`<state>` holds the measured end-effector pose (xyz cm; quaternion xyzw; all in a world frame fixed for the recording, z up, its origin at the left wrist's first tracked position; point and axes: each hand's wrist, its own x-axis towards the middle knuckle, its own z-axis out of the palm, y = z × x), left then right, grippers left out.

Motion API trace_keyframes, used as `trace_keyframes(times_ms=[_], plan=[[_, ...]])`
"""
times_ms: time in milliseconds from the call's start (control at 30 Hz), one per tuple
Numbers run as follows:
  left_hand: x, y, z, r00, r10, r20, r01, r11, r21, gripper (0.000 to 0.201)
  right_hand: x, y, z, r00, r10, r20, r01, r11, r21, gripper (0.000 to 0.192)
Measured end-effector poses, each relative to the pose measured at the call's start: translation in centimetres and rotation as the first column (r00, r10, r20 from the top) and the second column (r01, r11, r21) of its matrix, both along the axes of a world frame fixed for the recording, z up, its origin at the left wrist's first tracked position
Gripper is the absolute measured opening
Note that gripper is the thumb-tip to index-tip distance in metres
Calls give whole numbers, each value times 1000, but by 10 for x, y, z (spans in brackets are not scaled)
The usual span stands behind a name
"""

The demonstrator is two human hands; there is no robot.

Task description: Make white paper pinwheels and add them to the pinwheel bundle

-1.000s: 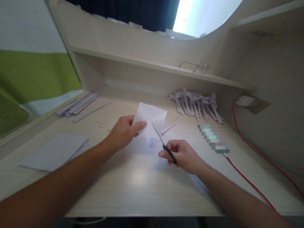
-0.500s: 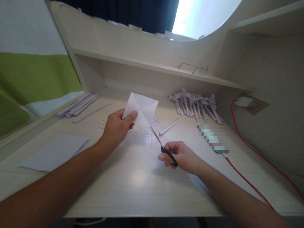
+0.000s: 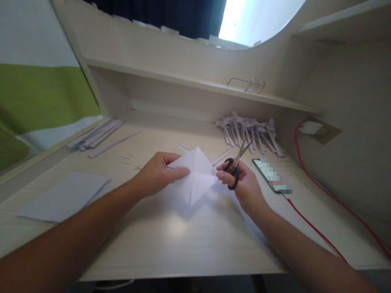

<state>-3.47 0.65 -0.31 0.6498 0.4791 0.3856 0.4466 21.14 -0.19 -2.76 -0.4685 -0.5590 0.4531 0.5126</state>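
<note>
My left hand (image 3: 163,173) pinches a square of white paper (image 3: 198,169) at its left corner, thumb on top. Crease lines cross the sheet, and a slit runs up from its near corner. My right hand (image 3: 242,181) is closed around black-handled scissors (image 3: 234,175), whose blades stand apart and point up and away from the paper. The fingertips of that hand are at the sheet's right corner; whether they pinch it I cannot tell. Behind the sheet, a rolled paper stick (image 3: 222,156) is partly hidden.
Paper pinwheel-like pieces on sticks (image 3: 249,128) lie at the back right. A phone (image 3: 270,175) with a red cable (image 3: 314,228) is at the right. Paper strips (image 3: 96,134), a paper stack (image 3: 65,195) and thin scraps (image 3: 130,160) lie left. Glasses (image 3: 255,85) rest on the shelf (image 3: 183,83).
The paper has turned and come lower and nearer, now showing a slit at its near corner. The scissors have swung from the paper's edge to point up and right, blades spread.
</note>
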Motion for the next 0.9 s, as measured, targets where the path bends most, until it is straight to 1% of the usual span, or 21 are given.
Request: trace_keyframes(times_ms=[100,167,233,367,433,500,600,667,767,900], plan=[[1,-4,-1,985,-163,-53,160,985,-59,21,0,-1,0,995,95,-8,-95,992,-78,36],[3,-4,-3,976,-212,-43,208,975,-80,21,-2,-4,0,990,143,0,-142,982,-121,32],[4,-3,-5,982,-190,7,189,976,-108,22,-3,-5,-1,989,146,13,-143,980,-137,29],[8,1,-6,996,-17,90,26,995,-97,29,-3,-4,-4,995,97,11,-95,988,-122,25],[10,1,-6,995,18,98,-10,997,-81,32,-2,-3,-6,998,57,-9,-57,993,-101,23],[12,1,-7,996,-20,87,27,996,-89,34,-2,-2,-8,999,16,-49,-19,997,-72,23],[14,-1,-9,988,-144,50,149,982,-120,34,-1,-1,-10,994,-24,-106,21,999,-31,22],[15,-1,-12,982,-180,51,186,974,-133,33,-1,-1,-11,993,-34,-117,32,999,-14,22],[15,1,-14,987,-137,84,147,982,-122,31,-2,-4,-9,995,-9,-101,8,1000,-5,25],[14,2,-14,990,-106,93,115,989,-97,34,-4,-9,-3,1000,0,-4,0,1000,-5,27]])
